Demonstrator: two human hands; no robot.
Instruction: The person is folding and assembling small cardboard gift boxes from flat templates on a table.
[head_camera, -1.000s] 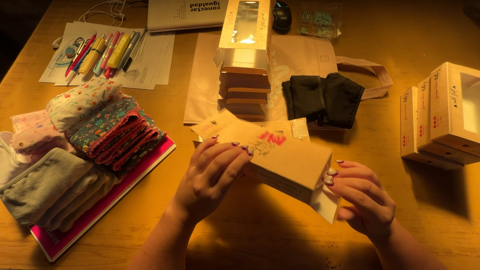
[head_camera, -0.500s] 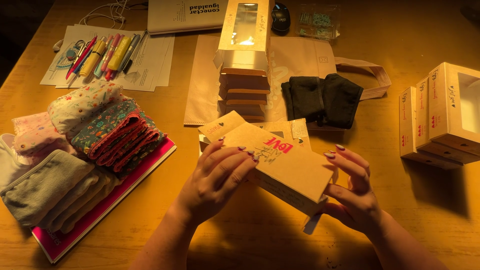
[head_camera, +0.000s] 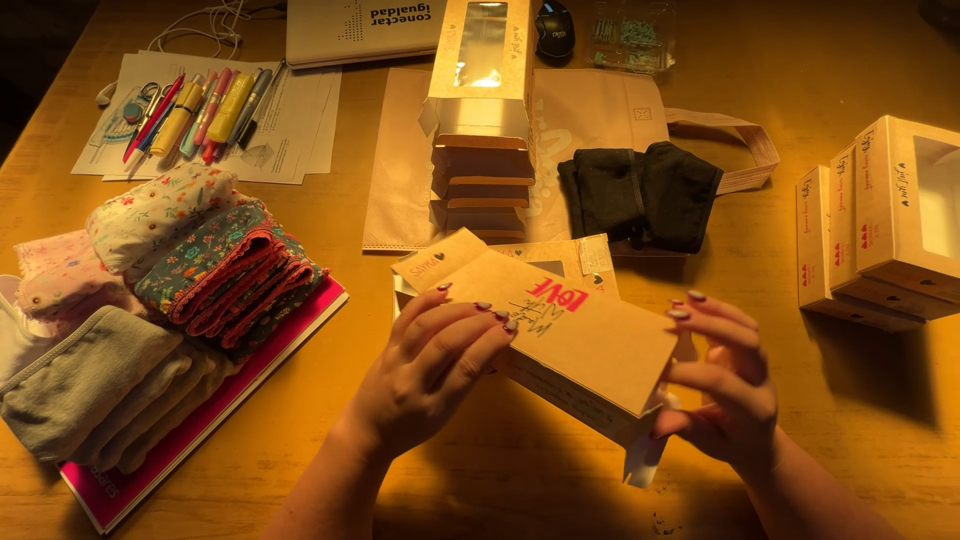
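I hold a tan cardboard box (head_camera: 590, 345) with red and black lettering on its top, just above the wooden table (head_camera: 500, 490). My left hand (head_camera: 430, 365) grips its left end, fingers spread over the top. My right hand (head_camera: 725, 385) is at the right end, fingers curled over the corner, with a white end flap (head_camera: 645, 460) hanging open below. A flat tan card (head_camera: 440, 262) and another flattened box (head_camera: 570, 260) lie just behind it.
Folded floral and grey cloths (head_camera: 150, 300) lie on a pink book (head_camera: 230, 390) at left. Pens (head_camera: 200, 110) rest on papers behind. A stack of window boxes (head_camera: 485, 120), black folded cloth (head_camera: 640, 195) and a paper bag (head_camera: 600, 110) sit centre back. More boxes (head_camera: 880, 235) stand at right.
The box has tilted flatter and its lettered top now faces up. My right hand moved from beside the end flap onto the right corner, and the flap hangs lower.
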